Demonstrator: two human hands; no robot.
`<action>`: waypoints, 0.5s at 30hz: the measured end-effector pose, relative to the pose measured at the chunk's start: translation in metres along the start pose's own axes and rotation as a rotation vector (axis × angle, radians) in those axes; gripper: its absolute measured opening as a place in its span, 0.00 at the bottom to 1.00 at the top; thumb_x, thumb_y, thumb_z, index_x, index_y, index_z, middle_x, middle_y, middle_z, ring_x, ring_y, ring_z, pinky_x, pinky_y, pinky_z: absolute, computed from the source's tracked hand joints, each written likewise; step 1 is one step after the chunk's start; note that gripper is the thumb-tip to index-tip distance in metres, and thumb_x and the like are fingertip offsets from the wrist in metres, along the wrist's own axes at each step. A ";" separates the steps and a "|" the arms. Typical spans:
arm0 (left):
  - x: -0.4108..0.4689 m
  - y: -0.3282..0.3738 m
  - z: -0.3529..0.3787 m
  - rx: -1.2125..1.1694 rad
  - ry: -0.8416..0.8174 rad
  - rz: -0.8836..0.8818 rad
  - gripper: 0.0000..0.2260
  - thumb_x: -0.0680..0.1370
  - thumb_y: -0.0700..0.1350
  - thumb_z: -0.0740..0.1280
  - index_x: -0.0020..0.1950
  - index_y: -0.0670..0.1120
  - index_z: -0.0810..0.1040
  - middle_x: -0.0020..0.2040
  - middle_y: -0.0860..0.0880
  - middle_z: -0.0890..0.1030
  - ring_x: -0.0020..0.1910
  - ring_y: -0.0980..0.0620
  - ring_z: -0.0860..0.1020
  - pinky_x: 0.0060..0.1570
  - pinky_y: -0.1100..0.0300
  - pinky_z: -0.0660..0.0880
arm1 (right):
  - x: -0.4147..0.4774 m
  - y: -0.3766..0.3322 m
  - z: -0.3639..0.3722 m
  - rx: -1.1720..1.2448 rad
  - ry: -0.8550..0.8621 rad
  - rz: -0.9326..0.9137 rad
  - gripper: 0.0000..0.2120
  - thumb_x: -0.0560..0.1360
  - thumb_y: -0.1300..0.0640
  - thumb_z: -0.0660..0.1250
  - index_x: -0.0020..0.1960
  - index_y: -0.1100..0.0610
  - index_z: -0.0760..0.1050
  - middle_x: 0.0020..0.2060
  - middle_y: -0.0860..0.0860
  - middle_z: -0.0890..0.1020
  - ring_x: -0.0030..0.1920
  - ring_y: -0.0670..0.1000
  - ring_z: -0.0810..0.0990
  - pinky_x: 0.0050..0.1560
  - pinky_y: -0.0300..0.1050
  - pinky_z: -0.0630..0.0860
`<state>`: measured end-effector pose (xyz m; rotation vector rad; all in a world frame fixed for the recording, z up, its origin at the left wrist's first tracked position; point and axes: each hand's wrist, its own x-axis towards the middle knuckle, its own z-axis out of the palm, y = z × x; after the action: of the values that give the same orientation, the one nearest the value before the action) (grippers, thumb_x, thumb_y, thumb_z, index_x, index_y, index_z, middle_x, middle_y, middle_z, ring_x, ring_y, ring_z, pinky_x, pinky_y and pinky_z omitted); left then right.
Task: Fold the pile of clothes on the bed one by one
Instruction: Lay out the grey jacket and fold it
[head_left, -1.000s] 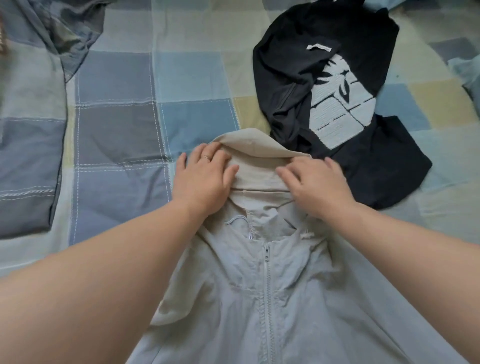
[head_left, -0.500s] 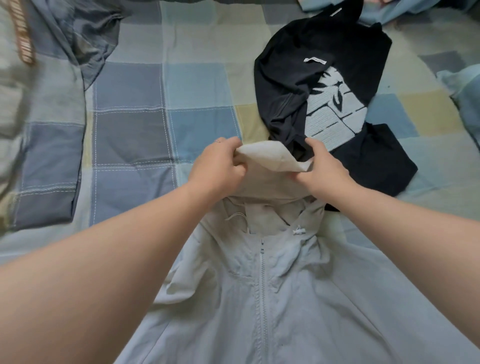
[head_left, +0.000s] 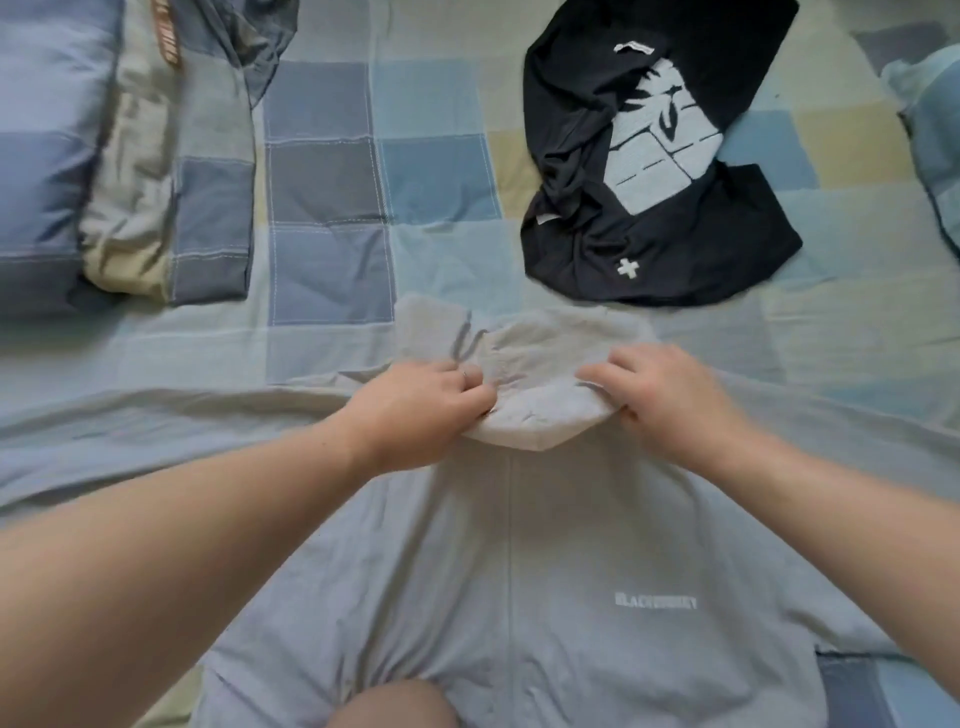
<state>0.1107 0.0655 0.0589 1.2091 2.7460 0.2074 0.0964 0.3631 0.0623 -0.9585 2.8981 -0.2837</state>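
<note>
A pale grey zip-up hooded jacket (head_left: 519, 571) lies spread flat on the bed, front up, with small white lettering on its chest. Its hood (head_left: 540, 358) is folded down toward the chest. My left hand (head_left: 415, 410) grips the left edge of the folded hood with curled fingers. My right hand (head_left: 670, 395) holds the right edge, thumb under the fabric. A crumpled black T-shirt (head_left: 649, 208) with a white print lies beyond the hood at the upper right.
The bed has a patchwork cover (head_left: 327, 182) in blue, grey and yellow squares. A folded quilt and pillow (head_left: 130, 171) lie at the upper left. A light blue cloth (head_left: 935, 135) shows at the right edge. My knee (head_left: 395, 706) is at the bottom.
Both hands lifted the hood by its tip and brought it down toward me over the collar. The view shifted back, showing more of the jacket's sleeves and chest.
</note>
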 end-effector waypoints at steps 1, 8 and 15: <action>-0.010 0.010 0.008 0.003 -0.022 0.021 0.11 0.70 0.40 0.71 0.50 0.48 0.75 0.43 0.48 0.77 0.39 0.43 0.77 0.32 0.58 0.60 | -0.015 -0.008 0.009 -0.026 -0.020 -0.024 0.22 0.62 0.66 0.75 0.54 0.54 0.81 0.40 0.53 0.78 0.40 0.60 0.79 0.38 0.50 0.72; -0.037 0.060 0.026 -0.101 -0.310 0.075 0.15 0.76 0.56 0.55 0.48 0.49 0.76 0.45 0.50 0.78 0.46 0.45 0.77 0.43 0.54 0.67 | -0.052 -0.042 0.027 -0.081 -0.565 0.032 0.16 0.74 0.42 0.62 0.57 0.45 0.79 0.52 0.46 0.78 0.57 0.54 0.77 0.53 0.47 0.68; 0.001 0.025 0.043 0.086 0.105 -0.309 0.22 0.79 0.56 0.57 0.68 0.47 0.74 0.73 0.45 0.73 0.73 0.40 0.67 0.69 0.44 0.64 | -0.017 -0.042 0.047 0.027 -0.066 0.283 0.32 0.76 0.36 0.52 0.75 0.48 0.68 0.74 0.56 0.67 0.73 0.63 0.65 0.68 0.62 0.66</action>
<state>0.1356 0.0865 0.0213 0.7939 3.0126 0.1225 0.1406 0.3336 0.0245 -0.5325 2.9101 -0.2636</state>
